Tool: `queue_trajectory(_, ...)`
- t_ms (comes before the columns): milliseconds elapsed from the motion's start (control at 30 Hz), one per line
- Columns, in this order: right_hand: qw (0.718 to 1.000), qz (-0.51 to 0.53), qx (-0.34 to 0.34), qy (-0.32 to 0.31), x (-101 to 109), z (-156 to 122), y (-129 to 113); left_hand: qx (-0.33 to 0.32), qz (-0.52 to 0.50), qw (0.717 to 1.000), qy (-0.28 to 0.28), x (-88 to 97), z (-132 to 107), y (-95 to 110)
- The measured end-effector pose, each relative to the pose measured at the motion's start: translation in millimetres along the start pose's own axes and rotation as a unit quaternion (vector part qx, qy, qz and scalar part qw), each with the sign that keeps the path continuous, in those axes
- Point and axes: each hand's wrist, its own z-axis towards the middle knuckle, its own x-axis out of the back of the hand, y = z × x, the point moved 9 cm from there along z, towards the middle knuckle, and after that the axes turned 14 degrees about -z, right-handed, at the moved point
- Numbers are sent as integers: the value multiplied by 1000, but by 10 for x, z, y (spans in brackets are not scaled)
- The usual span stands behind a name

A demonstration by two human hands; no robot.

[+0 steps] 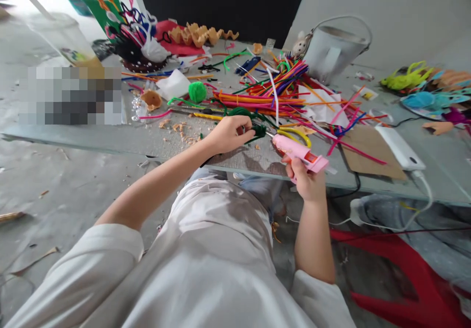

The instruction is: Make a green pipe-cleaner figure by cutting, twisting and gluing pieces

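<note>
A white cotton shirt [206, 249] fills the foreground; the left hand [230, 134] pinches a twisted dark-green chenille pipe cleaner [257, 132] over a grey tabletop [91, 139]; the right hand [303, 181] clenches a pink plastic glue gun [294, 150] just beside it; a steady pinch suits this close work; no writing is legible.

Dark green pipe cleaner [257, 131] at center; pink glue gun [298, 152] with orange insert at 3 o'clock, yellow-handled scissors [294, 134] just behind. Orange, pink, purple and green pipe cleaner heap [257, 100] at 12 o'clock. Bright green pom-pom [197, 91] at 11 o'clock. Tan cardboard [371, 151] at 3 o'clock. Red chair [405, 274] at 4 o'clock. Plain white shirt [206, 249] at 6 o'clock.
</note>
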Motion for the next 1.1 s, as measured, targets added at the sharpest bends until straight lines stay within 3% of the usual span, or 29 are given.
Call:
queue_trajectory(200,998,-61,-6,3,30,33,101,-10,-35,999,26,45,-7,59)
queue_trajectory(600,987,-137,82,-1,-11,18,-44,-26,-39,999,16,36,-20,71)
queue_trajectory(933,988,-136,78,11,-1,35,-31,-20,-42,999,21,36,-28,77)
queue_trajectory(1100,996,-86,30,8,8,33,27,-11,-22,999,32,55,-11,36)
